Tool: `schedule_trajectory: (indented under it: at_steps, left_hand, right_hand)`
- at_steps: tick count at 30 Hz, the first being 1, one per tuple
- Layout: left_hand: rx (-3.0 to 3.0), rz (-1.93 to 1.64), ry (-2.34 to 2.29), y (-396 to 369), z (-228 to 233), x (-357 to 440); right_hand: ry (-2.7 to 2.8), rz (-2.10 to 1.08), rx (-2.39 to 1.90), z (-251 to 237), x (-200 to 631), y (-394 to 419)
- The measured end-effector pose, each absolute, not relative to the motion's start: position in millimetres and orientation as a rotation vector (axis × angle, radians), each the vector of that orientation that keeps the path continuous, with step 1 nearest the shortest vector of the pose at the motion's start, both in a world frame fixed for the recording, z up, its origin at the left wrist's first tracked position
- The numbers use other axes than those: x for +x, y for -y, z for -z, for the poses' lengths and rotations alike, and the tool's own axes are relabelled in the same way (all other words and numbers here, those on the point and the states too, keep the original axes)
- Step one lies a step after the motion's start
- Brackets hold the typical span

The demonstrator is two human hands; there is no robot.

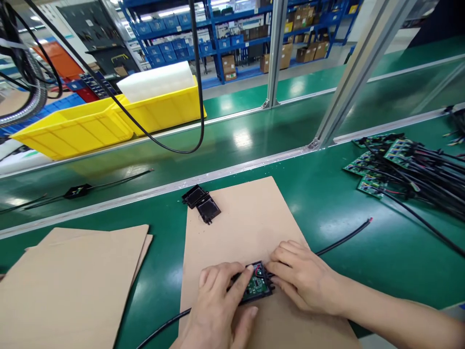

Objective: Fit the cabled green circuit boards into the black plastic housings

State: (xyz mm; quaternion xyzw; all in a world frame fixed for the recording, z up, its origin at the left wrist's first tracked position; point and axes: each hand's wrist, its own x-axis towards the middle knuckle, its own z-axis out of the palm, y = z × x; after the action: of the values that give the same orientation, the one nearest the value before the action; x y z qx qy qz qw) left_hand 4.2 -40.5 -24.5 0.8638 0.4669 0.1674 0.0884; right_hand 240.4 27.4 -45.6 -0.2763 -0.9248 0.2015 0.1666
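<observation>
A person stands at a green workbench (363,252), and only the two bare hands and forearms show at the bottom of the view. Between the hands sits a small black plastic housing with a green circuit board inside it (256,286), resting on a flat sheet of brown cardboard (243,228) near the sheet's front edge. The left hand (218,310) curls its fingers over the housing's left side, the index finger laid across the top edge, gripping it. The right hand (301,276) presses in from the right, its fingertips bent against the housing's right edge; both hands touch it. A black cable with a red tip (348,235) runs out from under the right hand toward the right, and another black cable (163,327) leaves to the lower left. Farther back on the same cardboard, at its top left corner, lie two empty black plastic covers (201,203), touching each other. To the left lies a second stack of brown cardboard sheets (80,276). At the far right, a heap of green circuit boards with black wires (399,165) sits on the bench. Behind a metal rail stand two yellow plastic bins (109,121).
</observation>
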Motion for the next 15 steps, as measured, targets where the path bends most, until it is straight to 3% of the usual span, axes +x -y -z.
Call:
schedule_trajectory:
  at_steps: [7, 11, 15]
  left_hand:
    - [2.445, -0.469, -1.546, 50, 37, -5]
    - [2.400, -0.326, -1.699, 16, -14, -46]
    - [2.403, -0.160, -2.082, -86, -69, -94]
  right_hand:
    - [2.636, -0.441, -0.707, 51, 246, -22]
    - [2.629, -0.153, -0.729, 33, 269, -75]
    - [2.449, 0.240, -1.125, -14, 279, -184]
